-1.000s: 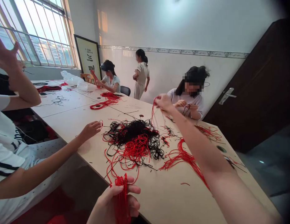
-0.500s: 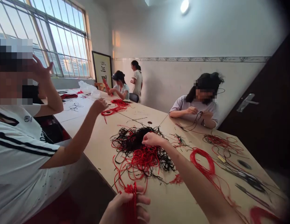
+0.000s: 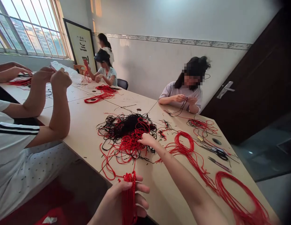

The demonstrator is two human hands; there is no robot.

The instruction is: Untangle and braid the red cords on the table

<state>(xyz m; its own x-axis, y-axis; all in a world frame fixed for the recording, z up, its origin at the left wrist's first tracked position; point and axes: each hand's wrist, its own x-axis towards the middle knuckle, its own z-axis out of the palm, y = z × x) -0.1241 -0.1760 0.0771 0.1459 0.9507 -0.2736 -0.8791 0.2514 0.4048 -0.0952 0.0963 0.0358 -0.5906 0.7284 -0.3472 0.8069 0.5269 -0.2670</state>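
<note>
My left hand (image 3: pixel 119 193) is at the bottom middle, its thumb pressed over a wound bundle of red cord (image 3: pixel 128 200) that lies across the palm and fingers. A red strand runs from near that bundle toward a tangled pile of black cord (image 3: pixel 128 125) and loose red cord (image 3: pixel 128 145) on the table. My right hand (image 3: pixel 146 140) reaches in over the pile's right side, fingertips pinched together at the red strands. Exactly which strand lies between those fingers is hard to see.
On the table (image 3: pixel 84 125), to the right, lie coiled red cords (image 3: pixel 183 142), a larger red coil (image 3: pixel 239 193), black-handled scissors (image 3: pixel 218 152) and tweezers-like tool (image 3: pixel 220 164). A co-worker's arm (image 3: pixel 59 106) rests at the left edge. Another person (image 3: pixel 183 93) handles cord across the table.
My right hand has shifted from the black strands to the red ones in the pile. The view has turned right and down. The left co-worker's hands have come together.
</note>
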